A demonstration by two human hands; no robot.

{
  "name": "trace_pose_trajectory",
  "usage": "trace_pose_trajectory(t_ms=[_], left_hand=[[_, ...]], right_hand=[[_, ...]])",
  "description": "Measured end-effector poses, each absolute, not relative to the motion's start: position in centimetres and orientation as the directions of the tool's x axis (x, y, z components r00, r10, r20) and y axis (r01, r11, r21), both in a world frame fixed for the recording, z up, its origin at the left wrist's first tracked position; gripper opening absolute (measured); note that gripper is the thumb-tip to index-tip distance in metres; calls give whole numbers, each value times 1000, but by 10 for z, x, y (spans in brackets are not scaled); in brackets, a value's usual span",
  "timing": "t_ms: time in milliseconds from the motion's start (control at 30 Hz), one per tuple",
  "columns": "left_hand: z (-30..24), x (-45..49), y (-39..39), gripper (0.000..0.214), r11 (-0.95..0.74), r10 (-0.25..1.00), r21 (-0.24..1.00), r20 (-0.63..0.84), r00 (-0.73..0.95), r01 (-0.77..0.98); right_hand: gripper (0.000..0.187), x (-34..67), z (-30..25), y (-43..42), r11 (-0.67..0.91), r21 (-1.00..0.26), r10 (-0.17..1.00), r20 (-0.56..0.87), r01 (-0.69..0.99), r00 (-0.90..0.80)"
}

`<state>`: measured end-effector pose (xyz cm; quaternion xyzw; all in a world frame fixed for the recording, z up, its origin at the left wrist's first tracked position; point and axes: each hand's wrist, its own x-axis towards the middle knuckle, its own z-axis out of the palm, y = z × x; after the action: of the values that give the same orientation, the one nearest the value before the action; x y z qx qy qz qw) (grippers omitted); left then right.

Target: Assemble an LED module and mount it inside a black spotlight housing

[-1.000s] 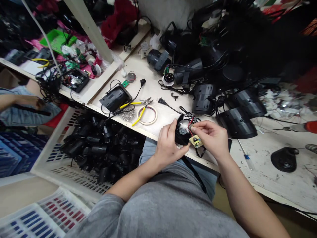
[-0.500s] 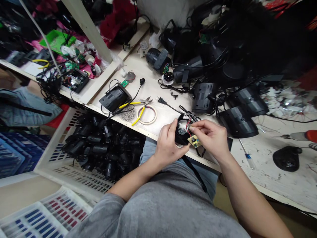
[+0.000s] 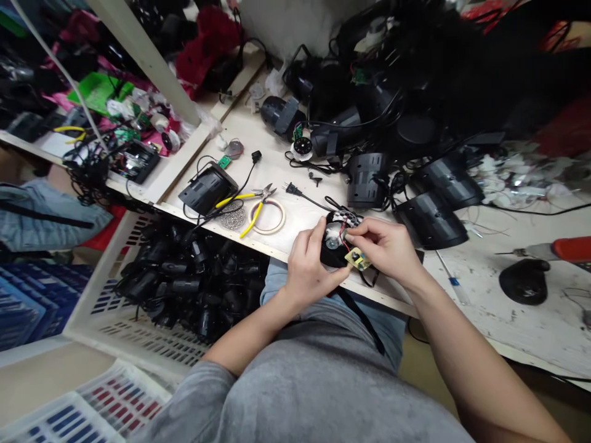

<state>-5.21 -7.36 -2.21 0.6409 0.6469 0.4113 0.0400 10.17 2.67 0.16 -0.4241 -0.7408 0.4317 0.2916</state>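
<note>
At the workbench's [image 3: 305, 203] front edge my left hand [image 3: 308, 266] wraps round an open black lamp housing [image 3: 330, 246] with a round silver part inside. My right hand [image 3: 386, 248] pinches a small yellow circuit board [image 3: 357, 259], joined to the housing by a red wire [image 3: 342, 237]. Both hands are closed and touch each other over the housing.
Yellow-handled cutters [image 3: 252, 206], a tape ring [image 3: 270, 216], a black box [image 3: 205, 187] and a plug lead [image 3: 295, 191] lie left of my hands. Several black lamp housings [image 3: 429, 215] crowd the bench behind. A white crate [image 3: 138, 320] of black parts stands below left. A red-handled tool [image 3: 554, 249] lies at right.
The view has drifted a little, so everything sits slightly left and higher. My hands stay on the housing and board, the right fingers shifting slightly.
</note>
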Motion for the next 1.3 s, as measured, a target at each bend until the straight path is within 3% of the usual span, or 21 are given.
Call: trace_pose_trajectory(t_ms=[233, 367, 533, 700, 900, 1100, 1300], left_hand=[[-22, -62, -70, 110, -113, 882, 575, 434, -184, 810], [-26, -63, -69, 105, -104, 890, 572, 419, -181, 813], [-41, -61, -72, 96, -100, 886, 584, 421, -195, 805], [-45, -74, -77, 94, -93, 926, 623, 341, -163, 776], [-33, -89, -62, 41, -56, 938, 769, 259, -231, 636], [-41, -78, -40, 42, -76, 872, 720, 384, -304, 690], [-42, -72, -38, 35, -57, 882, 703, 369, -295, 709]], right_hand=[[34, 101, 1, 25, 198, -907, 890, 7, 371, -456], [38, 96, 2, 15, 315, -809, 891, 71, 497, -449], [8, 92, 0, 12, 489, -674, 839, 190, 554, -510], [17, 91, -5, 13, 556, -580, 806, 202, 595, -556], [18, 89, -12, 15, 603, -573, 773, 250, 555, -583], [17, 88, -16, 13, 641, -515, 757, 299, 570, -581], [17, 87, -19, 11, 671, -486, 735, 339, 560, -587]])
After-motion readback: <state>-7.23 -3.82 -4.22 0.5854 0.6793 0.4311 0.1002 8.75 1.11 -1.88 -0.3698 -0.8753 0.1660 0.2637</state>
